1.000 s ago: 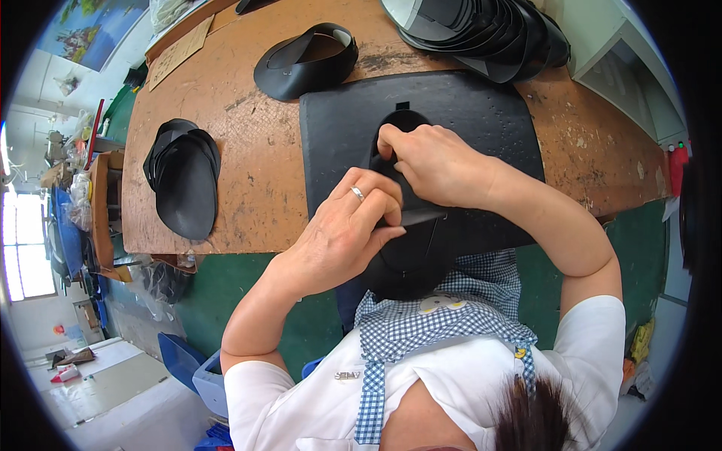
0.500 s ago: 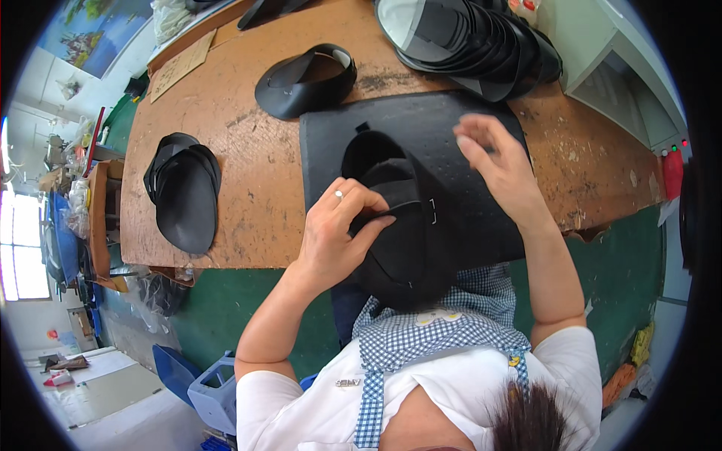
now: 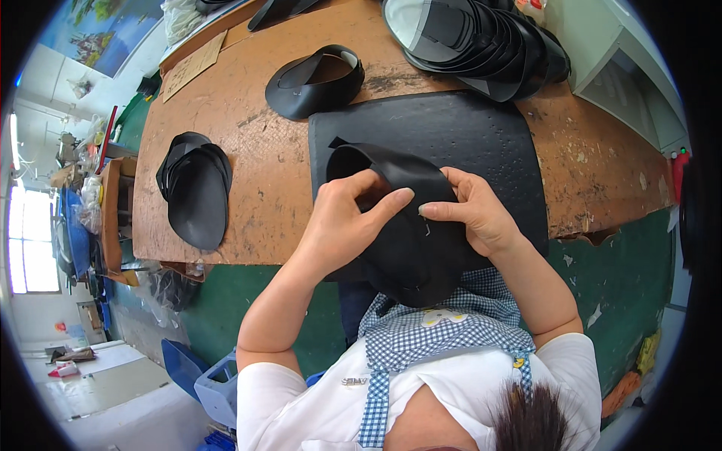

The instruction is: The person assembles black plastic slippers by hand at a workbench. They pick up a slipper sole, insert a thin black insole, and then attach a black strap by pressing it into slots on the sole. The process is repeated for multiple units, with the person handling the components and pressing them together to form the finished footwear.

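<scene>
A black shoe upper [image 3: 410,259] is held between my two hands, its toe end close to my checked apron and its opening facing away. My left hand [image 3: 338,225] grips the left rim of the opening, fingers inside and thumb on the outer face. On the other side, my right hand [image 3: 481,214] pinches the right side, thumb on top and fingers behind. The two thumbs nearly meet at the middle. A small pale mark shows just below my right thumb. Beneath the upper lies a black mat [image 3: 489,124] on the wooden table [image 3: 256,161].
Another black shoe upper [image 3: 308,94] stands beyond the mat's far left corner. Several stacked black uppers [image 3: 199,199] lie to the left. A larger pile of uppers [image 3: 489,56] fills the far right, beside a grey cabinet [image 3: 639,83]. A cardboard piece [image 3: 194,66] lies far left.
My right hand has come down from the air above the mat and taken the upper's right side. My left hand has shifted grip to the rim, and the upper's back part has tilted over.
</scene>
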Tool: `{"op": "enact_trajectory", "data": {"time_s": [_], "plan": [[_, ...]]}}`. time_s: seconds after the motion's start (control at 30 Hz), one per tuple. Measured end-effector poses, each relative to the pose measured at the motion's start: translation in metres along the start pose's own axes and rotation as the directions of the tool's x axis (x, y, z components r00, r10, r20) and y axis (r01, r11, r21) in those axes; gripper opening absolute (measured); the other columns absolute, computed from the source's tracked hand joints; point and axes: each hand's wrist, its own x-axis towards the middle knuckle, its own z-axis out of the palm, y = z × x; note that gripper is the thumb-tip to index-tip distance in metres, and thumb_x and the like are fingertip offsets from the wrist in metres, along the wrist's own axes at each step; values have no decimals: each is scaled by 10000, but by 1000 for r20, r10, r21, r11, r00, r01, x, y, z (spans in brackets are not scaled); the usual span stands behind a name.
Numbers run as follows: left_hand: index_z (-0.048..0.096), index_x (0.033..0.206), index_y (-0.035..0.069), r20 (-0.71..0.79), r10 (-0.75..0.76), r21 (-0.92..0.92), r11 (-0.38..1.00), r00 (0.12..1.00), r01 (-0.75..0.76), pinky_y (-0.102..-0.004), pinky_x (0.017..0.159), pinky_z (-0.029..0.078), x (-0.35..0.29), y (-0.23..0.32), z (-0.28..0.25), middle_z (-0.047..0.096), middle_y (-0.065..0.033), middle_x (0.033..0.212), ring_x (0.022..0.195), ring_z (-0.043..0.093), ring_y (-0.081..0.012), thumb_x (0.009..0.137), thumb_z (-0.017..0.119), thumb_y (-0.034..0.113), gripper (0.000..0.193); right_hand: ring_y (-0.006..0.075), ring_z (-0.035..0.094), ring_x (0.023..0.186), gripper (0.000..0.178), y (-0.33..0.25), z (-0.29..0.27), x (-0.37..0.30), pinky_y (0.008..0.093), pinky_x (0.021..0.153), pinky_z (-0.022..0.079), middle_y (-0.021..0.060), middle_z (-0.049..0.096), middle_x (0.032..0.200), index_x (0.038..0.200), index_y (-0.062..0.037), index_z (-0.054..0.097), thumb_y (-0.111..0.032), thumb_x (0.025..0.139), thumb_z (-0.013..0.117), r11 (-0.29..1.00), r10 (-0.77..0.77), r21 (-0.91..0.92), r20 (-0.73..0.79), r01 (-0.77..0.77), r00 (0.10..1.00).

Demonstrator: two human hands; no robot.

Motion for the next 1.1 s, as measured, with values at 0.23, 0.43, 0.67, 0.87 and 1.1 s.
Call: {"op": "enact_trajectory", "data": {"time_s": [0.23,0.43,0.67,0.87,1.1], "plan": [[689,764,-35,-33,23,-88,996,999,-26,-245,491,356,11,-13,2,590,19,606,586,462,-22,942,758,222,320,143,698,982,488,-1,5,-4,288,881,596,104,707,1101,1226,32,591,-17,806,836,967,-135,-209,51,143,990],[728,874,-53,172,-27,-184,981,985,59,-244,557,451,13,-3,2,681,-30,723,646,569,-53,905,798,213,276,133,693,968,472,0,2,-2,287,882,590,95,706,1076,1215,35,595,-22,811,833,959,-114,-253,54,124,992],[711,1066,-47,177,-35,164,986,984,6,-275,780,550,15,12,-23,738,-89,903,869,680,-127,987,688,178,240,128,687,963,380,7,2,8,270,878,577,93,704,1084,1240,41,592,-40,902,746,987,-129,-91,29,131,991],[666,1171,-33,-398,77,-71,991,914,-115,-310,924,528,5,-54,-41,729,-120,1055,1001,690,-188,1059,561,156,243,192,655,1078,375,18,-45,11,315,871,565,170,661,1210,1304,48,555,-69,968,673,756,-304,-647,-212,99,929],[614,1258,-54,-269,-186,-467,883,945,41,-314,1006,524,-20,-104,12,680,-136,1202,1113,656,-187,1038,591,88,263,312,635,1038,269,-19,36,16,408,868,532,114,655,1087,1073,-40,668,-25,814,737,-128,-631,-833,487,538,604]]}}
